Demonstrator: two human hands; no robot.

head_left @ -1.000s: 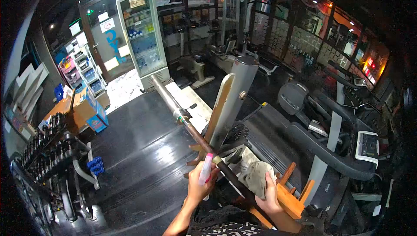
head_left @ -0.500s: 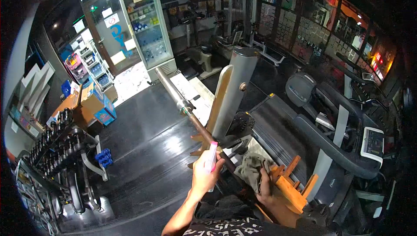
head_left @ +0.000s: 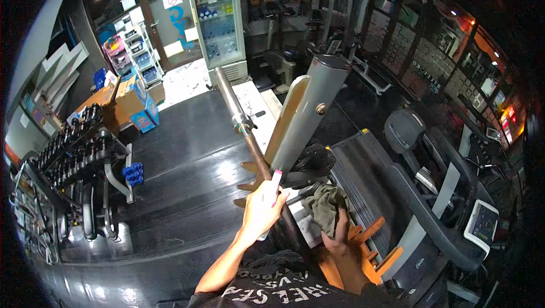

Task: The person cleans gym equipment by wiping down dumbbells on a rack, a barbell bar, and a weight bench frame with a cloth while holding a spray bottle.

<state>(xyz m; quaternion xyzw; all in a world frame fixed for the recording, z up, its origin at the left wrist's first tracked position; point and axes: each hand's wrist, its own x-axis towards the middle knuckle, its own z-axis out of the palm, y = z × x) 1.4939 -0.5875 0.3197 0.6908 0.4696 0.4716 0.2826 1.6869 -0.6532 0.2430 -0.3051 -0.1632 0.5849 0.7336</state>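
My left hand (head_left: 263,209) is closed around a slim pink-and-white object (head_left: 276,181), whose kind I cannot make out. It is over the shaft of a barbell (head_left: 255,150); whether it touches the bar is unclear. The barbell's bare metal sleeve (head_left: 230,99) points away from me, and its near end is hidden by my arm and body. To the right, my right hand (head_left: 338,236) grips a crumpled grey-green cloth (head_left: 325,208), apart from the bar. Beside the bar rises a grey rack upright (head_left: 312,112) with brown hooks (head_left: 248,185).
An orange wooden frame (head_left: 372,251) is close by my right forearm. Beyond it stands a treadmill (head_left: 363,172) with its console (head_left: 481,226). A dumbbell rack (head_left: 108,163) is at left, near cardboard boxes (head_left: 130,101). A glass-door fridge (head_left: 218,19) stands at the back.
The camera view has shifted, so the room sits lower and further right. My right hand with the cloth has moved slightly left and up. My left hand still holds the pink-and-white object over the bar.
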